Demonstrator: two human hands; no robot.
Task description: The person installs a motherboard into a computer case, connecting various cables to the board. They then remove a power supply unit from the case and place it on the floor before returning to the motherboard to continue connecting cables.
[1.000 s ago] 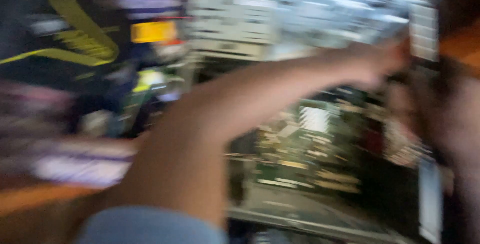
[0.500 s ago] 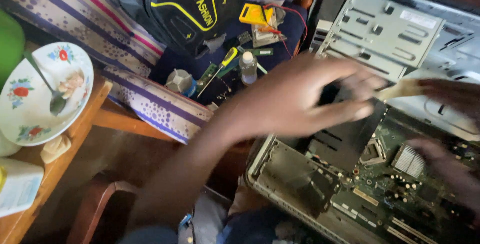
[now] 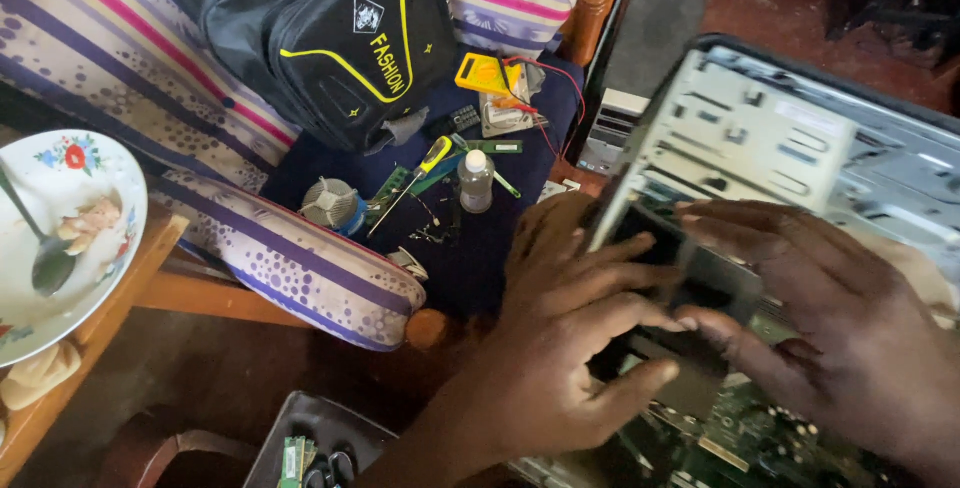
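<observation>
**Inspector A:** Item under inspection: a dark, boxy component seated at the near edge of the open desktop computer case. Left hand has fingers spread and curled over its left side; right hand lies over its right side, fingers bent down onto it. Neither hand is closed in a fist; both are pressed on the part, but I cannot tell whether it is lifted free.

**Inspector B:** Handling?

**Inspector A:** Judged rigid, metal-cased and moderately heavy, with sharp sheet edges likely. Best held by its two flat sides, as now, well off the green circuit board below, which looks fragile.

**Inspector B:** Surroundings, working outward.

**Inspector A:** The case's pale metal drive cage carries a small pale rectangular label; print too blurred to make out. Left of the case, on a dark blue seat cushion: a small clear bottle with white cap, a yellow-handled screwdriver, a green memory stick, a yellow multimeter with red lead.

**Inspector B:** Further out?

**Inspector A:** A black backpack with yellow piping and a small white shield badge leans on a striped, dotted cushion. At far left, a wooden tabletop carries a white floral plate with spoon and food scraps. At the bottom edge, a dark tray with small parts.
</observation>
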